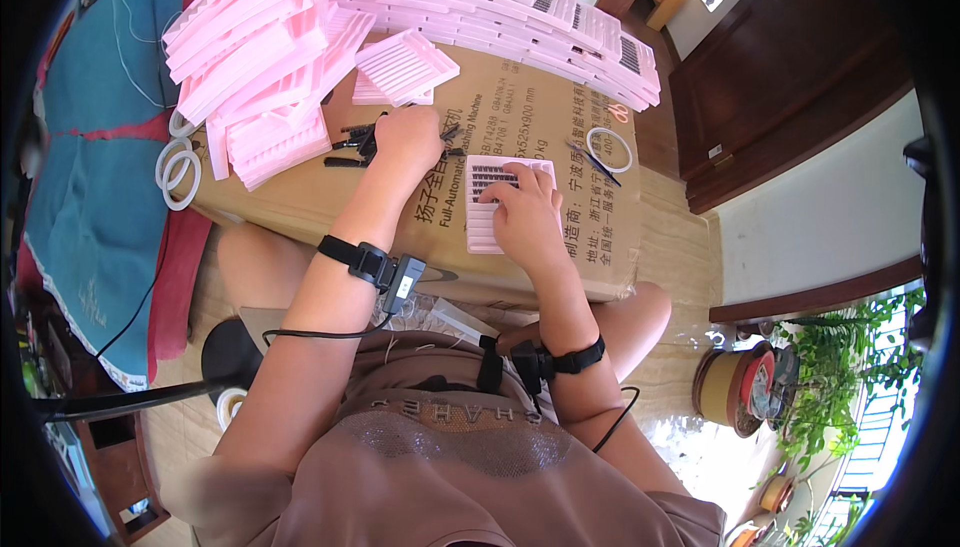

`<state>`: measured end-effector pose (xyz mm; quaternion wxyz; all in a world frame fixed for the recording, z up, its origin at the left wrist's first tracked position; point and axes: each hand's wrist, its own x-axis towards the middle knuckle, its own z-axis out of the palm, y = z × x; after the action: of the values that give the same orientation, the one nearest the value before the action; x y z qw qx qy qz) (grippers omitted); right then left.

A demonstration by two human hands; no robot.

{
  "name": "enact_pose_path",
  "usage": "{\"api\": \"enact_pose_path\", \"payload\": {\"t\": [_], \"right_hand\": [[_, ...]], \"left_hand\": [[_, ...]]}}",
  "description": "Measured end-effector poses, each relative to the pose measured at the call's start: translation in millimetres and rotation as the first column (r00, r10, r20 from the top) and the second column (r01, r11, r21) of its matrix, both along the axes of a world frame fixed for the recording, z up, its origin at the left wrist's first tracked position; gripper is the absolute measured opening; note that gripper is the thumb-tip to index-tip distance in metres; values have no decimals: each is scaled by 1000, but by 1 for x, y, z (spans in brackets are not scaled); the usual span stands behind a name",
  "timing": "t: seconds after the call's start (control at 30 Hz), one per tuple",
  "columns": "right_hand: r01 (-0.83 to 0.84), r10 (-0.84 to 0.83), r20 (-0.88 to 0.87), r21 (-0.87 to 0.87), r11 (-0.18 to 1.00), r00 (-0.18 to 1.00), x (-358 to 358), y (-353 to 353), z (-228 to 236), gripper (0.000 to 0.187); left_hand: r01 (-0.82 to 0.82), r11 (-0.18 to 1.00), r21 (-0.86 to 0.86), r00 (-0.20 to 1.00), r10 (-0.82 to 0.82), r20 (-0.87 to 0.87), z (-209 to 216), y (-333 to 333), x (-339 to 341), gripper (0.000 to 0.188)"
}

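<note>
A shallow pink tray [484,238] lies on the cardboard box in front of me, with rows of short black tufts like false lashes in its far part and bare grooves nearer me. My right hand [528,215] rests over its right side, thumb and fingers apart on the rows. Farther left, my left hand [410,139] is closed and reaches down into a small pile of black strips [350,147]. Its fingertips are hidden, so what they pinch does not show. Just beyond that hand lie loose pink trays with bare grooves [408,65].
Pink trays [255,57] are heaped at the far left, and stacked trays with black rows [520,22] line the far edge. Tweezers [597,163], a white ring [610,150] and pink-handled scissors [618,112] lie right on the cardboard box [440,247]. More white rings [180,175] sit left.
</note>
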<state>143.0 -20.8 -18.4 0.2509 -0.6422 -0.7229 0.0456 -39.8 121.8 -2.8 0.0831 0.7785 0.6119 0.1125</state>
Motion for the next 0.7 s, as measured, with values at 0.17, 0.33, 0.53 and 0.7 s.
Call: {"api": "enact_pose_path", "payload": {"t": [0.17, 0.33, 0.53, 0.7], "right_hand": [[15, -10, -136, 39, 999, 991, 8, 12, 11, 20], [73, -17, -196, 283, 956, 980, 2, 33, 36, 23], [-69, 47, -373, -47, 996, 927, -3, 51, 53, 16], [-67, -61, -803, -125, 990, 593, -7, 46, 42, 21]], "left_hand": [[27, 995, 94, 999, -31, 32, -4, -3, -7, 15], [179, 950, 258, 975, -206, 82, 10, -28, -6, 12], [330, 870, 365, 905, -402, 140, 33, -56, 3, 9], [169, 986, -6, 372, -58, 926, 20, -70, 20, 21]]}}
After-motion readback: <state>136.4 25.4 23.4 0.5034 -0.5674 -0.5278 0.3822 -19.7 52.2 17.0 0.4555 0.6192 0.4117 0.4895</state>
